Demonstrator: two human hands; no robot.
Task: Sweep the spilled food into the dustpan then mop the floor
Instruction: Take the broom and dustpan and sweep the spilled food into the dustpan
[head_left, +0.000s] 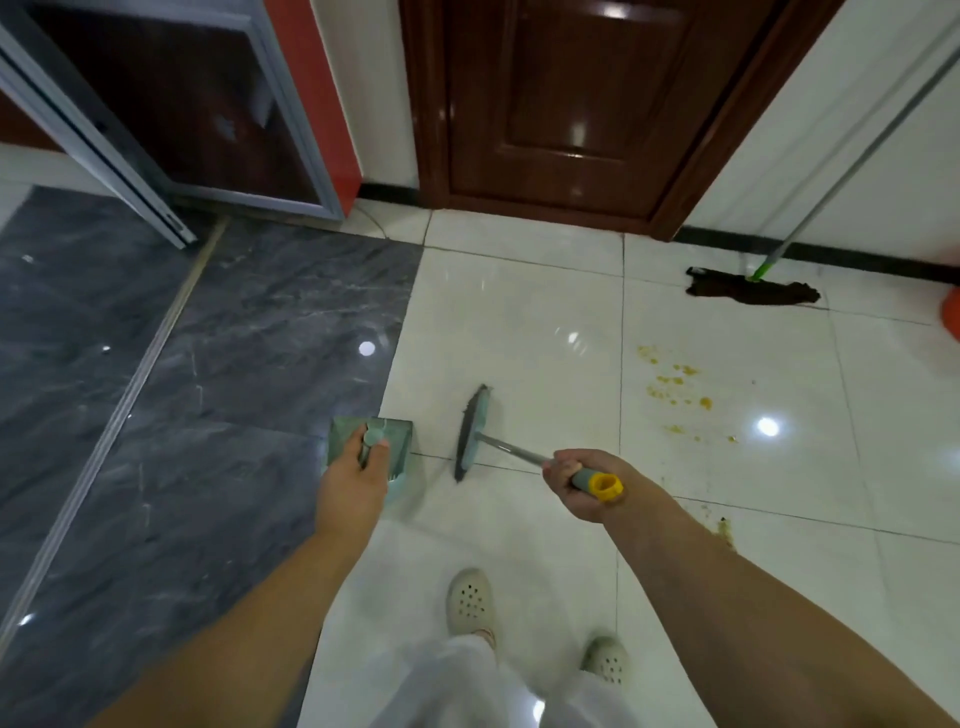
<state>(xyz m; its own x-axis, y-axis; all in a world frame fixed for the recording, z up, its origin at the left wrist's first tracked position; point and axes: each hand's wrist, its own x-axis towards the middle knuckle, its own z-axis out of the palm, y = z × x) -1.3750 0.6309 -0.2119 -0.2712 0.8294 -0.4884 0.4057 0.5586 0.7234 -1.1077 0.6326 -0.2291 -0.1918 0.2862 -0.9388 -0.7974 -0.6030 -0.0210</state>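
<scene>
Floor (519, 312): glossy white tiles on the right, dark grey marbled tiles on the left, a metal strip running diagonally through the grey part.
Door (571, 104): dark brown wood, closed, at the far wall.
Mop (753, 291): dark flat head lying on the white tiles near the baseboard, right of the door; its grey pole with green lower end leans up against the wall.
Broom (472, 434): pale green head with dark bristles, seen edge-on, just right of the dustpan and apart from it; thin metal shaft ending in a grey grip with a yellow cap.
Dustpan (397, 441): pale green, at the border of grey and white tiles, held by its upright handle.
Right hand (582, 480): fingers wrapped round the broom's grip.
Left hand (353, 480): fingers curled round the dustpan handle.
Spilled food (675, 387): yellow crumbs scattered on the white tiles, well right of the broom head, nearer than the mop; a further smear lies beside the right forearm.
</scene>
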